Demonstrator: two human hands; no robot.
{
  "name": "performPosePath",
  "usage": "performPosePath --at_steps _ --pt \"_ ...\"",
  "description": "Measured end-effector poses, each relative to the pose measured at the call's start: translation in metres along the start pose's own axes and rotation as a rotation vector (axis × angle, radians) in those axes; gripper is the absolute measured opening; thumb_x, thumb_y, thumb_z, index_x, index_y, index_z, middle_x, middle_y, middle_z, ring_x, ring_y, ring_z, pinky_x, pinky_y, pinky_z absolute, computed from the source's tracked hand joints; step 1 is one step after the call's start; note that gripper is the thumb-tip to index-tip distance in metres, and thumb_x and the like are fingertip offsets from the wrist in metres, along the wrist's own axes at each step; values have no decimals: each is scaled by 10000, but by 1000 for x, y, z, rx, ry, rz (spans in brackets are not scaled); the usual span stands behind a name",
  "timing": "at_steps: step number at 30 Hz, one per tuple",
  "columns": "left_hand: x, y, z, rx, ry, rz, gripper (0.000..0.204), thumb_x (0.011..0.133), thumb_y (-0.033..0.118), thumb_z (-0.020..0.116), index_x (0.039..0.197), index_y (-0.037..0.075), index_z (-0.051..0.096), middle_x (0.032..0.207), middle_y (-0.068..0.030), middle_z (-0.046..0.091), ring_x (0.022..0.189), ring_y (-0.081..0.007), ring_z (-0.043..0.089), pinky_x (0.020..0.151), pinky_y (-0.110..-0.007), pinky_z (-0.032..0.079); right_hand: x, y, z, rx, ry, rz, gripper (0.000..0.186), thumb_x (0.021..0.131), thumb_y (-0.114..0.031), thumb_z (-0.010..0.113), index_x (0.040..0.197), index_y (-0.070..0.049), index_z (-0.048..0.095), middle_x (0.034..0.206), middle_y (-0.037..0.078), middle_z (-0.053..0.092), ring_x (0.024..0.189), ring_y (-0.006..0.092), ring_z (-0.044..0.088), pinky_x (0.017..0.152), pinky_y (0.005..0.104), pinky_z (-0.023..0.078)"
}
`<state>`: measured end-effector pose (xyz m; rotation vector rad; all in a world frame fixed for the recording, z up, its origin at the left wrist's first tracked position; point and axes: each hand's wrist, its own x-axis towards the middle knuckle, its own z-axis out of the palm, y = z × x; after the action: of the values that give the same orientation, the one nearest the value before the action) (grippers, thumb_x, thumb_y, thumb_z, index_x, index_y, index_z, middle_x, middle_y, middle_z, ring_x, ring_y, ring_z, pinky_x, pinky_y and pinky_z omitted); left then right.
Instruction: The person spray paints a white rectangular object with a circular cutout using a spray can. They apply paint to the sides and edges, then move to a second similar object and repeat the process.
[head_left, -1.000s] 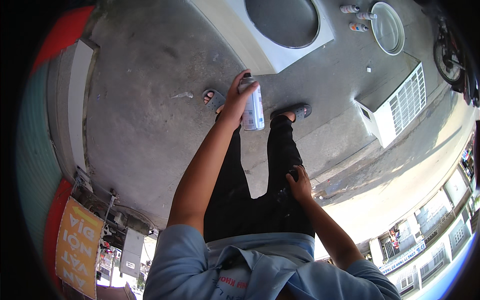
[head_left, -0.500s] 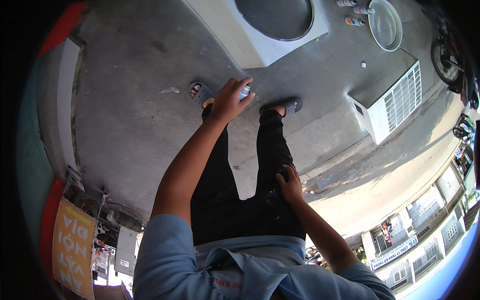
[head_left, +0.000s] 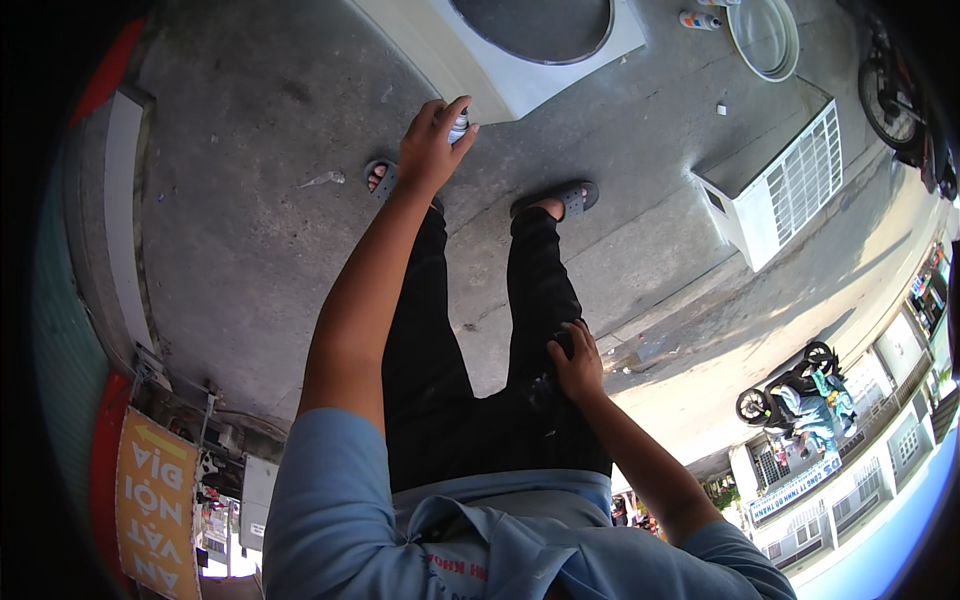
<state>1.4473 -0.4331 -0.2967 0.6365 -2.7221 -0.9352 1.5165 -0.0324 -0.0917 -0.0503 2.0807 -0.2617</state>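
My left hand (head_left: 428,150) is closed round a spray can (head_left: 459,127), its index finger bent over the top. Part of the can is hidden by the fingers. Just beyond it lies a white metal casing (head_left: 515,88) with a large round opening; in this view the hand is close to the casing's near corner, though I cannot tell the gap. My right hand (head_left: 579,365) rests on my right thigh, fingers curled round a small black object (head_left: 565,345) that looks like a can cap.
A white casing with a grille (head_left: 800,185) stands on the concrete to the right. Spray cans (head_left: 700,20) lie beside a round white ring-shaped part (head_left: 765,40) at the far right. A small white block (head_left: 721,109) sits between them. A parked motorbike (head_left: 890,105) is at the right edge.
My left hand has moved forward and slightly left with the spray can, toward the white casing. My right hand stays on the thigh. A ridden motorbike has come into view on the road.
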Motion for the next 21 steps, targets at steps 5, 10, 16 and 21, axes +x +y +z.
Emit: performPosePath --at_steps 5,10,16,21 --pt "-7 5 3 -8 -42 -21 469 938 301 806 1369 191 657 1180 -112 674 1019 -324 717 836 -438 608 1 1 0 -5 3 -6 614 970 -416 716 1456 -64 584 1583 232 505 1451 441 482 1193 517 411" --pt "-25 19 3 -90 -72 68 448 944 281 800 1356 176 658 1177 -124 667 1009 -333 711 828 -436 600 2 0 -1 -14 -4 13 623 971 -420 715 1458 -55 584 1587 228 500 1461 436 471 1195 511 409" --pt "-56 16 2 -181 -155 146 439 940 250 805 1338 146 651 1200 -152 644 1019 -350 702 836 -439 594 5 -6 -10 -34 -3 12 609 964 -408 723 1452 -69 591 1595 226 494 1470 437 462 1197 516 404" --pt "-58 -11 2 -179 -141 115 430 940 226 805 1330 140 646 1198 -154 637 1043 -352 692 856 -443 583 8 -16 -17 -81 6 24 595 962 -394 725 1446 -75 593 1603 225 485 1481 437 450 1204 519 396"
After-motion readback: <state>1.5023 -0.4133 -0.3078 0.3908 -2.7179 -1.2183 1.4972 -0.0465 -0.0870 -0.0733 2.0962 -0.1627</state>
